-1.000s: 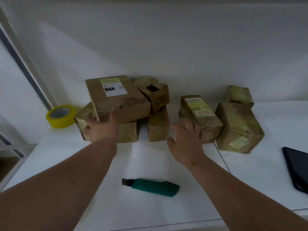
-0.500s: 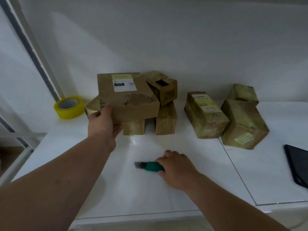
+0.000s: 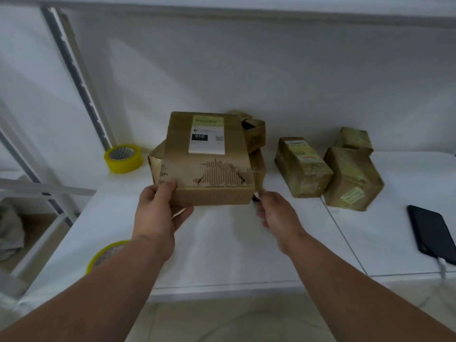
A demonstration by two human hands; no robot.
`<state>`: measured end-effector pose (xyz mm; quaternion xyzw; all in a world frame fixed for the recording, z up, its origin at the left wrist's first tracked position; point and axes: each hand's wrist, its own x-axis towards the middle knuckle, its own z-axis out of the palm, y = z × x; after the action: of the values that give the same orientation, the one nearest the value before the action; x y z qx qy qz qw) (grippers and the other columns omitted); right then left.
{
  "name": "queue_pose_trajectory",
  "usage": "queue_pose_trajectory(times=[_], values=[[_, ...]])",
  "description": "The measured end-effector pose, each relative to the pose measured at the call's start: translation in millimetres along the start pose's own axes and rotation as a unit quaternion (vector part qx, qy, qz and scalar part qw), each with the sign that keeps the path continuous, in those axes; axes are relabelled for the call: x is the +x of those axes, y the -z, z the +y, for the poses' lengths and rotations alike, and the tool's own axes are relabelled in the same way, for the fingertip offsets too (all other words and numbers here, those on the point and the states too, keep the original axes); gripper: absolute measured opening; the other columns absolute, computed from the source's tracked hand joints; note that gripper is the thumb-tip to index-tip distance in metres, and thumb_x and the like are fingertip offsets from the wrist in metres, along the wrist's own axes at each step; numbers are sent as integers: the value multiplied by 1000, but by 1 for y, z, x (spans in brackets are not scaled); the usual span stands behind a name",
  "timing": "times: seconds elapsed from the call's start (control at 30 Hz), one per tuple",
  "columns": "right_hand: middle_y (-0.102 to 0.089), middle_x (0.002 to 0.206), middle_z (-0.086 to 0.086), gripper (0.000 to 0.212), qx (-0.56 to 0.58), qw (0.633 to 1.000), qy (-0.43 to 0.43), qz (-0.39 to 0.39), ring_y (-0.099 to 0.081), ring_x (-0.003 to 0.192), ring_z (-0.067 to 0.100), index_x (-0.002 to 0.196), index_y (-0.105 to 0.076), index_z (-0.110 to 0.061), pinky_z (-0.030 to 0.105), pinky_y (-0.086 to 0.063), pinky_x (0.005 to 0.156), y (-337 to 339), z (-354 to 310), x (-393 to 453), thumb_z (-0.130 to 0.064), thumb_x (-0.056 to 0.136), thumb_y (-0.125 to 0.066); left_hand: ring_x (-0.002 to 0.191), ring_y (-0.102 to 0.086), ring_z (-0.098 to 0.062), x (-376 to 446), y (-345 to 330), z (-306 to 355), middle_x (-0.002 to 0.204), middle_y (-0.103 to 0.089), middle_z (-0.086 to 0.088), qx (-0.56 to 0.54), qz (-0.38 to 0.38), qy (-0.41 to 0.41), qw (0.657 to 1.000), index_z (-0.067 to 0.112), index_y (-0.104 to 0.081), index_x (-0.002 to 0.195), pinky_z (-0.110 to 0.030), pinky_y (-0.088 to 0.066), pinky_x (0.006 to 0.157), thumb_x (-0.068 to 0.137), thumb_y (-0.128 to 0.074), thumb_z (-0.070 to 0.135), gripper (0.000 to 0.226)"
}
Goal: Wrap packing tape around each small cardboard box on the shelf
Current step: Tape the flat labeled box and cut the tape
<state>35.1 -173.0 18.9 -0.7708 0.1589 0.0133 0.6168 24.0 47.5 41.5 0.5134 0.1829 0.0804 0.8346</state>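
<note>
My left hand [image 3: 158,213] grips the near left corner of a flat cardboard box [image 3: 209,166] with a white "010" label and a torn top skin, held just above the white shelf [image 3: 222,248]. My right hand [image 3: 276,215] is curled at the box's near right corner, and only a dark tip of the utility knife [image 3: 255,199] shows above its fingers. Behind the held box are three small boxes, partly hidden. A yellow tape roll [image 3: 122,157] stands at the back left. A second tape roll [image 3: 106,255] lies near the front left, half covered by my forearm.
Three tape-wrapped boxes sit at the right: one long [image 3: 302,166], one large [image 3: 352,178], one small behind [image 3: 354,139]. A black phone [image 3: 431,230] with a cable lies at the far right. A metal shelf post [image 3: 74,70] rises at the left.
My left hand has lifted the labelled box off the stack and drawn it toward me. My right hand picked the green knife up off the shelf and brought it to the box's right corner.
</note>
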Motion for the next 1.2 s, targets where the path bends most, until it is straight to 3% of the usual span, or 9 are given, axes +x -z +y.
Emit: queue_pose_trajectory(times=[0.13,0.33,0.57,0.7,0.8,0.9,1.0,1.1,1.2], values=[[-72,107,-6,44,138,983,-43,-115,-67,100,17,118,-61,-37,40,-53,89,-4,-11,-36,-67,89,-44,85,-72,-24,-36,23,-10,97,-67,-8,30,-15,11,999,17,-60,100,-36,-59,70,92,-62,28,14],[-70,107,0,23,51,989,-28,-134,-68,97,21,121,-57,-33,44,-56,88,-2,7,-80,-35,99,-49,87,-69,-28,-80,65,-22,103,-64,-11,122,0,52,991,20,-58,99,-39,-59,64,90,-61,30,15],[-72,100,6,23,-21,987,-85,-133,-69,93,27,111,-60,-29,49,-53,92,-7,30,-98,-41,100,-45,87,-67,-27,-94,85,-23,103,-62,-10,315,-18,93,944,23,-55,97,-42,-59,69,89,-58,43,22],[-61,126,3,39,-44,989,-64,-125,-59,112,24,132,-52,-26,47,-48,100,-12,31,-88,-46,100,-40,103,-59,-26,-85,80,-28,119,-57,-7,346,-32,97,933,18,-55,115,-42,-58,78,94,-53,45,34],[-40,146,-8,45,-75,989,-37,-118,-40,132,18,147,-35,-28,35,-32,110,-14,33,-78,-38,104,-33,128,-46,-33,-70,76,-39,148,-41,-11,502,-64,20,862,23,-26,151,-43,-41,105,100,-43,41,57],[-43,117,-12,42,-143,982,37,-121,-42,102,1,146,-37,-26,15,-31,88,-14,38,-75,-26,105,-32,132,-38,-32,-67,74,-48,148,-39,-9,605,-99,-115,782,24,-25,150,-43,-33,108,99,-43,30,54],[-52,109,-13,37,-221,959,173,-34,-46,88,-13,137,-49,-16,1,-35,78,-15,45,-81,-15,102,-39,136,-29,-27,-68,77,-57,149,-34,-2,703,-123,-242,658,23,-33,145,-43,-30,110,94,-47,34,54],[-43,145,4,44,-380,867,323,23,-38,131,10,141,-44,-12,34,-35,111,-9,64,-88,-21,99,-42,141,-26,-21,-72,77,-62,153,-33,3,729,-172,-322,579,26,-33,147,-42,-25,112,92,-50,38,58],[-14,162,1,58,-508,766,388,-69,-11,148,15,152,-24,-16,39,-11,121,-6,81,-97,-29,97,-38,149,-5,-15,-75,76,-71,162,-11,8,759,-236,-330,510,28,-13,155,-39,-7,119,97,-39,40,65]])
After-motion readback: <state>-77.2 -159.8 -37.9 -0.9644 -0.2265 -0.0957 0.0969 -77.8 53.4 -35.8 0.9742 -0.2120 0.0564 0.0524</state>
